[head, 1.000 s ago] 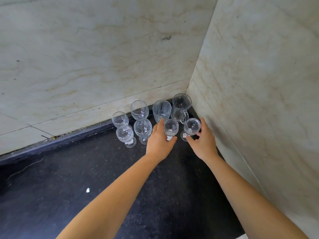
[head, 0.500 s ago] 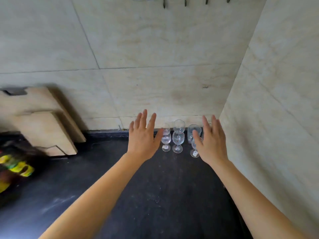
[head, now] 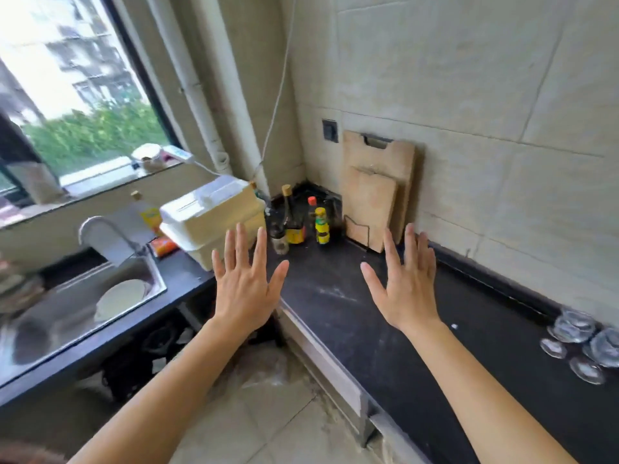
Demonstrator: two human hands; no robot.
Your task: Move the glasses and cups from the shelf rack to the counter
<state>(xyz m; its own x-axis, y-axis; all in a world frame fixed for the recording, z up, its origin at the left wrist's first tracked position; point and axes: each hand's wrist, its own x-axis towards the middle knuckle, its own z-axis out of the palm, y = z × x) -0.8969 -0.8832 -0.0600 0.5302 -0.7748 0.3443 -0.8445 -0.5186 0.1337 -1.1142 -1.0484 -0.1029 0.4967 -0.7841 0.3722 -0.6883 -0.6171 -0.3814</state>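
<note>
The clear glasses (head: 582,343) are standing in a tight cluster at the far right of the black counter (head: 368,313), close to the tiled wall. They are too blurred to tell their shapes. Both hands are hovering empty with fingers spread straight. The left hand (head: 246,283) is off the counter's corner and the right hand (head: 403,286) is above it, well apart from the glasses. Beyond them, wooden cutting boards (head: 375,192) are leaning on the wall beside sauce bottles (head: 294,222). A white box (head: 214,216) and a steel sink (head: 83,309) are sitting to the left.

Head view looks down onto counter (head: 385,329) corner.
</note>
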